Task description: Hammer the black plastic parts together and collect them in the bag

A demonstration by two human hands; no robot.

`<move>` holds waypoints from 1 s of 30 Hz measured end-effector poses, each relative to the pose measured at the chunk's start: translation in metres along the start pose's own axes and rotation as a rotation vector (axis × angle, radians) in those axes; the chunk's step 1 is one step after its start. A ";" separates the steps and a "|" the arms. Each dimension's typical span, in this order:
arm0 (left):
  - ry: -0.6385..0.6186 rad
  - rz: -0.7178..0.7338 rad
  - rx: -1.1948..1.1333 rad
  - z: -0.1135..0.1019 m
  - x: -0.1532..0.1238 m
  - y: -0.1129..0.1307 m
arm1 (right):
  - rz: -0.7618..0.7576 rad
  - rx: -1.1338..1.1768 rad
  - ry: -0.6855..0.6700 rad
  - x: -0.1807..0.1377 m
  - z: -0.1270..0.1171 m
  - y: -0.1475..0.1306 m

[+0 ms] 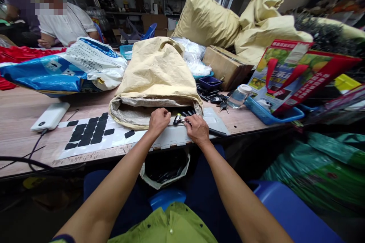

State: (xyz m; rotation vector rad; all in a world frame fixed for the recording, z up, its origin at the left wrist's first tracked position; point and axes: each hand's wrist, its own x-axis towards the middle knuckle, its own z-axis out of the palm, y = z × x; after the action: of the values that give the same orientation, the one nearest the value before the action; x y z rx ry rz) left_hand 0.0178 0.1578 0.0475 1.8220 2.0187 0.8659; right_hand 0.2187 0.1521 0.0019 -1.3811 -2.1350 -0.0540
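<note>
A cream cloth sack (161, 70) lies on the table with its mouth towards me. At its opening, my left hand (159, 122) is closed, thumb and fingertips pressed together. Whatever they hold is too small or hidden to make out. My right hand (197, 128) is wrapped round the metal shaft of a small hammer (177, 119), whose head has a black face and a yellow one. Its black grip sticks out to the right of my hand. Several black rod-like pieces (186, 113) show in the sack's mouth. Under both hands lies a flat white board (171, 139).
Left are a sheet of black stickers (89, 131) and a white power bank (50, 116) with a cable. Right are a clear jar (240, 95), keys (224, 106) and a blue basket (275, 115). An open bag (165, 184) hangs below the table edge. A person (64, 26) sits across.
</note>
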 end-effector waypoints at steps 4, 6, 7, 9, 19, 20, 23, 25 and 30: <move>0.013 -0.168 0.122 0.026 0.035 0.006 | 0.001 0.006 -0.007 0.000 0.000 0.001; -0.006 -0.246 0.124 0.029 0.040 0.009 | 0.006 0.004 -0.012 0.000 0.000 0.002; -0.022 -0.272 0.122 0.028 0.040 0.009 | 0.008 0.003 -0.015 0.000 0.000 0.002; -0.044 -0.289 0.129 0.020 0.037 0.005 | 0.011 0.003 -0.016 0.000 0.000 0.002; -0.057 0.184 0.015 -0.032 -0.044 -0.054 | 0.019 0.017 0.002 0.000 0.000 0.000; -0.094 0.210 -0.011 -0.031 -0.049 -0.058 | 0.020 0.015 0.005 0.000 0.000 0.000; -0.152 0.242 -0.069 -0.022 -0.055 -0.062 | 0.025 0.010 0.010 0.000 0.001 0.000; -0.159 0.244 -0.074 -0.015 -0.053 -0.061 | 0.026 0.009 0.007 0.000 0.001 0.000; -0.120 0.230 -0.047 -0.005 -0.049 -0.054 | 0.007 -0.005 -0.002 0.000 0.000 0.000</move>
State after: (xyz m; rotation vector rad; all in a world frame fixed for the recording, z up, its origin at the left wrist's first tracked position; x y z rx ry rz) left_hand -0.0205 0.1081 0.0102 2.0559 1.7267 0.8341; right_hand 0.2192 0.1521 0.0017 -1.3917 -2.1331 -0.0559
